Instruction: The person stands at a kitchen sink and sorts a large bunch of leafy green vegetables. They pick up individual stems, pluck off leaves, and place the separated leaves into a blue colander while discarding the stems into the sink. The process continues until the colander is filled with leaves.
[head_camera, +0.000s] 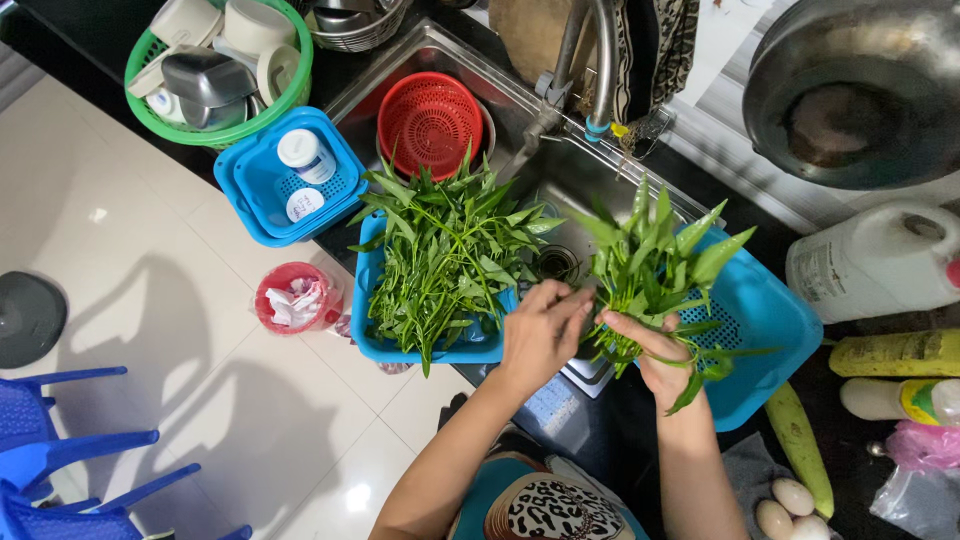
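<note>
My left hand (541, 330) and my right hand (655, 362) both grip the stems of a bunch of leafy greens (655, 258), held over the sink (560, 170) next to a blue basket (770, 320) on the right. To the left, a second blue basket (372, 290) is heaped with more long-leafed greens (445, 250); my left hand is just beside its right corner.
A red colander (430, 120) lies in the sink under the faucet (590, 60). A green basket of dishes (215, 70) and a blue basket with jars (290, 175) sit on the left. A wok (860, 90), white jug (880, 260), gourd (800, 440), eggs (790, 505) on the right. Blue chairs (60, 460) on the floor.
</note>
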